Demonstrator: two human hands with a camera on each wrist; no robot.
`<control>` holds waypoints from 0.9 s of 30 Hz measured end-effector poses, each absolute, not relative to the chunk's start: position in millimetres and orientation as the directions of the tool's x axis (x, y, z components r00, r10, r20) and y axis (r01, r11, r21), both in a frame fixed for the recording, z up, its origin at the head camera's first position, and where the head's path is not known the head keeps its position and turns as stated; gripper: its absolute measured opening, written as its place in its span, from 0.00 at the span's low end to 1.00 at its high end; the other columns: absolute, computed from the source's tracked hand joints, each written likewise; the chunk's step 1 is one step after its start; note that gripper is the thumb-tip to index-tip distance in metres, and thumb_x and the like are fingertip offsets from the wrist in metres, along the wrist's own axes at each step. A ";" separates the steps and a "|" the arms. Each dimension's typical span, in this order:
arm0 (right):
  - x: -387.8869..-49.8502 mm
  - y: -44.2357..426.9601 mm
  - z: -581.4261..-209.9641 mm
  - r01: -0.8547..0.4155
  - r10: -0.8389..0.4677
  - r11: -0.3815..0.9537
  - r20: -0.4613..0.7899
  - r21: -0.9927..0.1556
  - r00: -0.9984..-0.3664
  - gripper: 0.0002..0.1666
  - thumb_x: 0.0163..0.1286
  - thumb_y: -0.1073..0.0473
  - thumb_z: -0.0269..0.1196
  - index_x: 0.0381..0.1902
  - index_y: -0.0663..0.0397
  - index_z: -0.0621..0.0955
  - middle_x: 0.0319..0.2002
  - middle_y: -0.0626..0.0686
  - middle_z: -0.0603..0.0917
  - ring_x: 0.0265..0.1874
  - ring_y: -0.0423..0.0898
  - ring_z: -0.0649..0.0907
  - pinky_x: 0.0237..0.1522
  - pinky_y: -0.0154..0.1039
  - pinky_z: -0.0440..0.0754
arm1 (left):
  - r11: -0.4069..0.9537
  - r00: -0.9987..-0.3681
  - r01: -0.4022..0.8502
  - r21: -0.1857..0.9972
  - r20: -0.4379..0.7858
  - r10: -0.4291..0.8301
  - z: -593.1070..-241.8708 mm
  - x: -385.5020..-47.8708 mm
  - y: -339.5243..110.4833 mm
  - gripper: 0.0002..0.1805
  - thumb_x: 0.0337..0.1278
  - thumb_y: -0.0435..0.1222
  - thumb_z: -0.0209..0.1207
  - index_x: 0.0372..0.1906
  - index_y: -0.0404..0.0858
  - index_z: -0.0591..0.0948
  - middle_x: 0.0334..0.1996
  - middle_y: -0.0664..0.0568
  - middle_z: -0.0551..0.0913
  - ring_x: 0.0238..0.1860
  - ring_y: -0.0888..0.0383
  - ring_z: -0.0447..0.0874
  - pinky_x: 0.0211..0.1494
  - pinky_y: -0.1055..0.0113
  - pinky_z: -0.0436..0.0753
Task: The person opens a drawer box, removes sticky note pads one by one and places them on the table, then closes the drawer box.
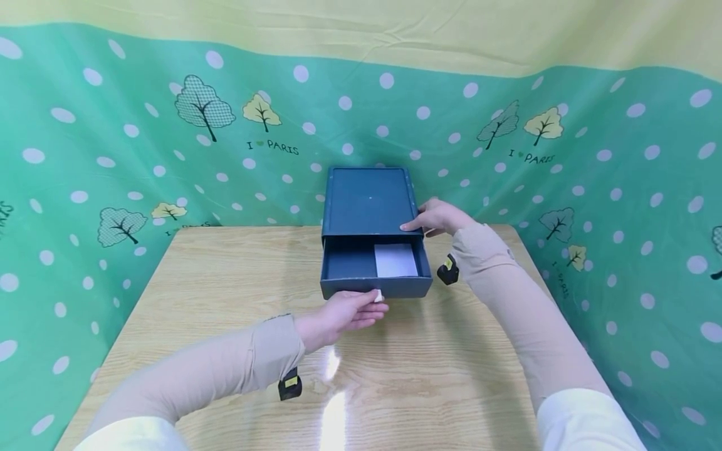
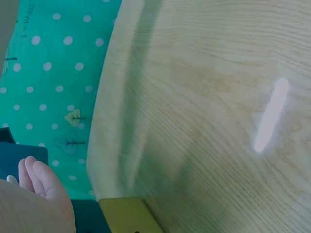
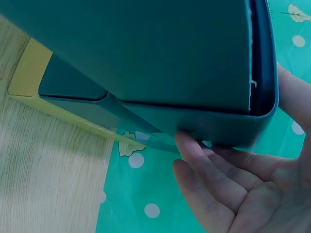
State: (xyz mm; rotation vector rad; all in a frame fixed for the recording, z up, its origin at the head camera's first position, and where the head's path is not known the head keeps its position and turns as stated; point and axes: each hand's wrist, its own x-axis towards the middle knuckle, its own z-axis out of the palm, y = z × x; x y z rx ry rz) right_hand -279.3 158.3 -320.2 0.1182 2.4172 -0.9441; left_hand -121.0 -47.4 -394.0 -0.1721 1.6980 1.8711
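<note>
A dark blue drawer box (image 1: 369, 200) stands at the far middle of the table. Its drawer (image 1: 350, 288) is pulled partway out toward me, and a white sheet, paper or card, (image 1: 396, 260) lies in the right part. Between thumb and fingers, my left hand (image 1: 341, 313) pinches the small white knob (image 1: 379, 295) on the drawer front. My right hand (image 1: 442, 217) holds the box's right side near its front corner, thumb on the top. In the right wrist view, fingers (image 3: 194, 150) touch the side wall. The left wrist view catches the left hand (image 2: 46, 194) at its lower left.
The wooden table (image 1: 242, 269) carries the box. A green dotted curtain (image 1: 271, 181) hangs close behind it and along both sides. A black device with a yellow label (image 1: 290, 383) sits under the left wrist, and another (image 1: 448, 269) under the right.
</note>
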 end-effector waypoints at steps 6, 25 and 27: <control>-278.6 156.9 -317.2 0.270 -0.113 0.752 -0.520 -0.602 -0.847 0.53 0.62 0.52 0.66 0.71 0.71 0.50 0.68 0.66 0.60 0.65 0.59 0.67 0.63 0.48 0.72 | 0.009 -0.816 -0.503 0.864 -0.478 0.324 -395.6 -115.8 -47.6 0.20 0.68 0.41 0.51 0.52 0.30 0.77 0.42 0.45 0.86 0.37 0.64 0.85 0.46 0.71 0.84; -278.5 159.1 -317.2 0.241 -0.137 0.765 -0.515 -0.598 -0.846 0.51 0.62 0.51 0.66 0.71 0.71 0.52 0.67 0.66 0.65 0.65 0.60 0.68 0.63 0.49 0.72 | 0.037 -0.801 -0.498 0.866 -0.476 0.362 -398.1 -104.0 -50.3 0.21 0.69 0.42 0.50 0.54 0.29 0.77 0.44 0.43 0.86 0.39 0.62 0.85 0.47 0.70 0.83; -278.4 159.3 -317.2 0.238 -0.139 0.764 -0.513 -0.599 -0.847 0.51 0.63 0.51 0.65 0.71 0.70 0.52 0.66 0.66 0.65 0.65 0.60 0.68 0.63 0.49 0.72 | 0.039 -0.799 -0.498 0.866 -0.476 0.367 -397.8 -102.8 -50.0 0.21 0.69 0.42 0.50 0.54 0.28 0.77 0.43 0.44 0.86 0.38 0.64 0.85 0.47 0.71 0.83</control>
